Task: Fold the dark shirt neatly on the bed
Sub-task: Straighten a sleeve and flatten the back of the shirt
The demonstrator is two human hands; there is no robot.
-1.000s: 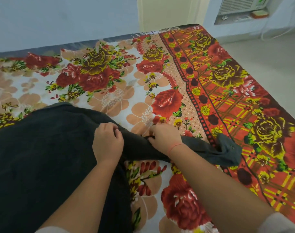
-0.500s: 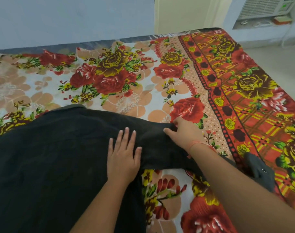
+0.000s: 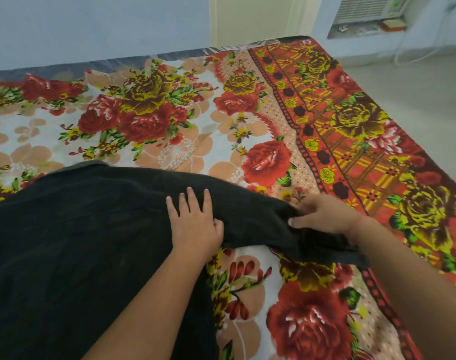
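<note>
**A:** Where is the shirt?

**B:** The dark shirt lies spread on the bed, covering the near left part of the flowered sheet. Its far edge runs across the middle of the view. The body of it runs off the near and left edges.

**A:** And the sleeve?

**B:** The sleeve stretches right from the body, across the sheet. Its end slips under the right forearm, so I cannot see it.

**A:** What is the left hand doing?

**B:** The left hand lies flat on the cloth where the sleeve leaves the body. Its fingers are straight, a little spread, and point away. It presses down and grasps nothing.

**A:** The right one?

**B:** The right hand is just to the right of the left one. It pinches the sleeve between thumb and fingers, and the cloth bunches at the grip. A thin red thread circles that wrist.

**A:** What else is around?

**B:** A pale wall stands beyond the far edge of the bed. At the far right there is floor and a white vented unit set in the wall.
</note>
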